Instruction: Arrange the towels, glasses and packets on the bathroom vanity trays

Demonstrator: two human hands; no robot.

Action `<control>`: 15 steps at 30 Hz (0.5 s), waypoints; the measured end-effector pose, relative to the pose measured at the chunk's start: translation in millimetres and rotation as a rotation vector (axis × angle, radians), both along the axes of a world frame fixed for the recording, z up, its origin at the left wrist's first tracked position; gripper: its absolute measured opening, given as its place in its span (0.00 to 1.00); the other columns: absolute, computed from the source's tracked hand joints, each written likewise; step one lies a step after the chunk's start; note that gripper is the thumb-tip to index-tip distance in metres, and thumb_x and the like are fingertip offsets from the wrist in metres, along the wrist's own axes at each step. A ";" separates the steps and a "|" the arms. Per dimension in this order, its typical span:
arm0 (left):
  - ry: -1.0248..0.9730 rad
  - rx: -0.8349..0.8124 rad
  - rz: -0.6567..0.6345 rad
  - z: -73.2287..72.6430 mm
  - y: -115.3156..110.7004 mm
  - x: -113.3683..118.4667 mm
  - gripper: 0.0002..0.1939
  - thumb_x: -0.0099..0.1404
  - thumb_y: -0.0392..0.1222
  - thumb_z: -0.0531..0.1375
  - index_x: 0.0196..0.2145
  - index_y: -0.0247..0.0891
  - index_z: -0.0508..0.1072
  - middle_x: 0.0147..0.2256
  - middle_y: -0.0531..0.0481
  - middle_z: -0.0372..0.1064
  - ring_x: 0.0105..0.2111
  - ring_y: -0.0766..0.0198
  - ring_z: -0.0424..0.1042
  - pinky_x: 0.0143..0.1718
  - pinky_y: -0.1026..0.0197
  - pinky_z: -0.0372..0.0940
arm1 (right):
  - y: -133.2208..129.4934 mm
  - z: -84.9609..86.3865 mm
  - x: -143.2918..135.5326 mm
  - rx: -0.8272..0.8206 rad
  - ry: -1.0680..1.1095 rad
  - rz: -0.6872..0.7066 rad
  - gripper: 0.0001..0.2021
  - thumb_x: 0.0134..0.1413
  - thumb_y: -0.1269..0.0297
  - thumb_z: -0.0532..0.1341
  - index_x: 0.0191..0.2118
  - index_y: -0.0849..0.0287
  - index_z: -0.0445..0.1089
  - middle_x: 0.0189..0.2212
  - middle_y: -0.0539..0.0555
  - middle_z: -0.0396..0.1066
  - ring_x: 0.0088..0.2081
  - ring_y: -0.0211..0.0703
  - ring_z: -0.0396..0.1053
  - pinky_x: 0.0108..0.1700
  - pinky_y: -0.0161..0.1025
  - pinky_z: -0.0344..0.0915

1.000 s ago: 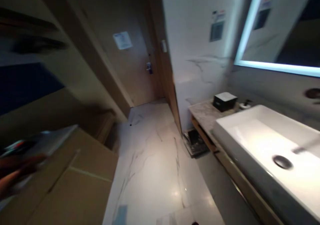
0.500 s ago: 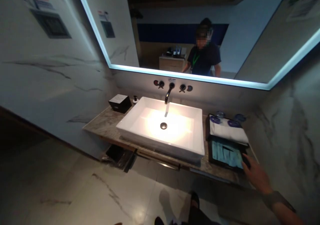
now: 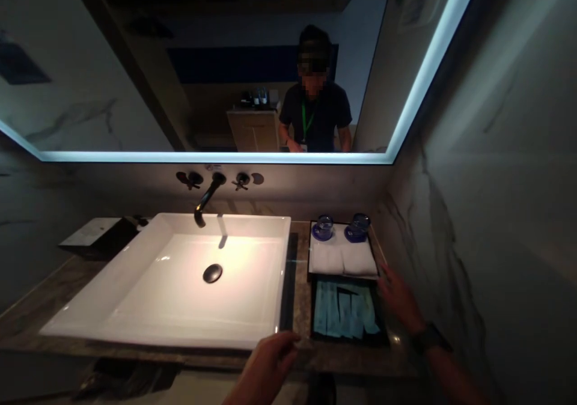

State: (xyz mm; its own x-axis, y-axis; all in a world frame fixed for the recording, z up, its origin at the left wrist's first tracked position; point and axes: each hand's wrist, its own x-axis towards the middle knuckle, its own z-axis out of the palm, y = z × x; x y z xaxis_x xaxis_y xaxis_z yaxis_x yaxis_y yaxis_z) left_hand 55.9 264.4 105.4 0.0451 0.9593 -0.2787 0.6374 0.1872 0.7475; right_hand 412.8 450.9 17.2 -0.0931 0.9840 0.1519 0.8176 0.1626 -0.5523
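My right hand (image 3: 401,297) is at the right side of two dark trays, its fingertips at the corner where they meet, fingers apart. The rear tray (image 3: 310,252) bears white folded towels (image 3: 328,259) and two upturned glasses on blue coasters. In the front tray (image 3: 383,336) lie several light-blue packets (image 3: 345,310). Near the basin's front right corner is my left hand (image 3: 270,357), its fingers loosely curled and thumb apart, with nothing seen in it.
A white basin (image 3: 171,327) fills the middle of the stone counter (image 3: 300,309), below a black faucet (image 3: 207,197). A black tissue box (image 3: 101,237) stands at the left. A lit mirror (image 3: 216,157) hangs above.
The view has moved closer and turned right. My left hand has come into view. My right hand has shifted from the front tray's right edge toward the rear tray.
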 end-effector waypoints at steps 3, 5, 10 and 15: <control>0.034 0.041 -0.110 25.2 67.1 53.9 0.21 0.64 0.46 0.56 0.53 0.42 0.74 0.50 0.47 0.74 0.50 0.56 0.71 0.56 0.59 0.63 | 48.9 7.4 -12.2 -0.011 -0.042 0.146 0.31 0.60 0.56 0.53 0.67 0.63 0.56 0.68 0.61 0.54 0.68 0.49 0.51 0.69 0.47 0.51; 0.099 0.084 -0.197 32.3 108.3 78.1 0.22 0.63 0.42 0.57 0.55 0.40 0.72 0.53 0.45 0.72 0.52 0.56 0.69 0.58 0.58 0.62 | 72.3 9.8 -22.3 -0.032 -0.078 0.216 0.35 0.53 0.61 0.59 0.67 0.62 0.57 0.69 0.60 0.50 0.70 0.52 0.46 0.70 0.49 0.47; 0.346 0.148 -0.325 20.9 198.6 107.3 0.36 0.59 0.36 0.59 0.65 0.35 0.60 0.67 0.40 0.54 0.66 0.49 0.53 0.68 0.52 0.48 | 95.0 8.5 -43.0 -0.087 -0.172 0.251 0.39 0.34 0.70 0.67 0.61 0.60 0.68 0.59 0.64 0.67 0.63 0.62 0.61 0.64 0.51 0.60; 0.564 0.001 -0.288 -2.0 253.7 116.5 0.33 0.63 0.33 0.52 0.66 0.22 0.55 0.65 0.28 0.54 0.67 0.43 0.52 0.69 0.44 0.42 | 91.1 7.4 -36.9 -0.045 -0.224 0.196 0.30 0.33 0.73 0.67 0.50 0.51 0.77 0.51 0.61 0.75 0.56 0.67 0.69 0.54 0.52 0.71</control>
